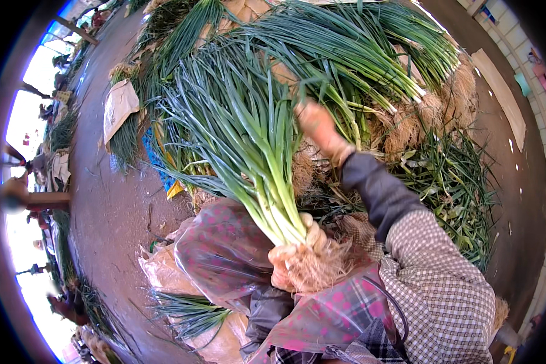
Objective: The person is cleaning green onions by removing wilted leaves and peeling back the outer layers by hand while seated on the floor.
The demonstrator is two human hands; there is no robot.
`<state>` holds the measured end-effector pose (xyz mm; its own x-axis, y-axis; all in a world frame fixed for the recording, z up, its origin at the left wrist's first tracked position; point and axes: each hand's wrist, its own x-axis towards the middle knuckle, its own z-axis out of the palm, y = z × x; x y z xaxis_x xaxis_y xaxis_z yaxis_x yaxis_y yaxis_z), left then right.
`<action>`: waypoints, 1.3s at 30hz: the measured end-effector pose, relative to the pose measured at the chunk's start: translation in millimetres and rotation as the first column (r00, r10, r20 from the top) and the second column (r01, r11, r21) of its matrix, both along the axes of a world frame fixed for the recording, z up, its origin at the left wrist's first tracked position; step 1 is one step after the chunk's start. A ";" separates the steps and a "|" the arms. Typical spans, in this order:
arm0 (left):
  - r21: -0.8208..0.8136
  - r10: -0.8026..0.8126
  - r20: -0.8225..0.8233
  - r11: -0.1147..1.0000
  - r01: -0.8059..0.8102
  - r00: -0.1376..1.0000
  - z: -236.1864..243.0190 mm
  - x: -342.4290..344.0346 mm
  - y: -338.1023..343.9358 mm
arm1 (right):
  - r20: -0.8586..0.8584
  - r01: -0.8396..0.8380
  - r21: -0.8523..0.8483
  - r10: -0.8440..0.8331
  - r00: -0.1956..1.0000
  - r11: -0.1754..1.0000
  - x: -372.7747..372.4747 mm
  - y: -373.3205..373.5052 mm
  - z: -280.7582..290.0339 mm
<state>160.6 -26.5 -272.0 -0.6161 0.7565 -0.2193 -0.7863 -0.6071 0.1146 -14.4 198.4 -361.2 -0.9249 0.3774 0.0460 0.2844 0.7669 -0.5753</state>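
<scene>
My left hand (pixel 280 267) is closed around the white root end of a bunch of green onions (pixel 267 176), above my lap. The pale, stringy roots hang past its fingers, and the long green leaves fan up and away to the left. Farther off, my right hand (pixel 320 126) reaches out at the right edge of these leaves. Motion smears its fingers, so I cannot tell whether they grip anything. A clear plastic apron with pink dots (pixel 340 303) covers my legs beneath the bunch.
Large piles of green onions (pixel 346 51) lie ahead, roots toward the right. Loose trimmed leaves (pixel 449 188) heap at my right. A paper-wrapped bundle (pixel 121 109) lies on the brown floor (pixel 112 242) to the left. More leaves on tan wrapping (pixel 218 337) sit near my left leg.
</scene>
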 end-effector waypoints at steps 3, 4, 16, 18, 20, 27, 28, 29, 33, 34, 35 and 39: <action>0.198 -0.005 -0.124 0.980 0.030 0.992 -1.3 4.6 -14.1 | -0.307 0.195 -0.022 -0.193 0.932 0.980 -28.5 93.8 32.4; 0.270 -0.005 -0.230 0.961 0.069 0.973 -3.2 -2.8 -20.0 | -0.314 0.142 -0.191 -0.197 0.929 0.971 -26.2 94.7 50.9; 0.364 0.226 -0.242 0.922 -0.127 0.944 18.0 -23.1 35.0 | -0.259 -0.541 -0.841 -0.898 0.356 0.028 271.0 278.6 64.8; 0.164 0.082 -0.281 0.986 -0.036 0.956 -0.3 -15.9 41.9 | -0.018 0.205 -0.964 -0.805 0.592 0.172 245.0 169.8 45.2; -0.086 -0.060 -0.166 0.995 0.046 0.984 -12.0 -5.5 48.1 | 0.216 0.513 -0.597 -0.492 0.844 0.617 221.5 91.9 44.5; -0.240 -0.130 -0.158 0.967 0.089 0.979 -30.8 -16.8 59.4 | 0.366 0.192 0.113 -0.221 0.904 0.975 100.2 92.6 -14.4; -0.277 -0.091 -0.162 0.960 0.043 0.983 -29.1 -18.9 56.4 | 0.353 0.158 0.086 -0.179 0.918 0.984 87.1 88.2 2.9; -0.312 -0.054 -0.167 0.950 -0.001 0.985 -27.8 -22.4 54.7 | 0.410 0.099 0.078 -0.122 0.904 0.992 90.0 87.9 23.1; -0.343 -0.138 -0.125 0.935 0.088 0.982 -22.4 -26.0 71.9 | 0.033 0.048 -0.655 -0.034 0.999 0.754 142.7 91.6 55.1; -0.355 -0.148 -0.165 0.931 0.081 0.975 -23.5 -27.7 76.6 | 0.247 0.251 -0.832 -0.075 0.966 0.494 143.1 67.8 76.9; -0.434 -0.139 -0.164 0.899 0.055 0.977 -54.1 -23.4 73.1 | 0.257 0.255 -0.830 -0.067 0.964 0.496 142.5 53.1 68.7; -0.353 -0.152 -0.105 0.930 0.106 0.983 -76.0 -18.5 81.6 | 0.137 0.156 -0.525 -0.098 0.986 0.837 155.2 53.9 -4.2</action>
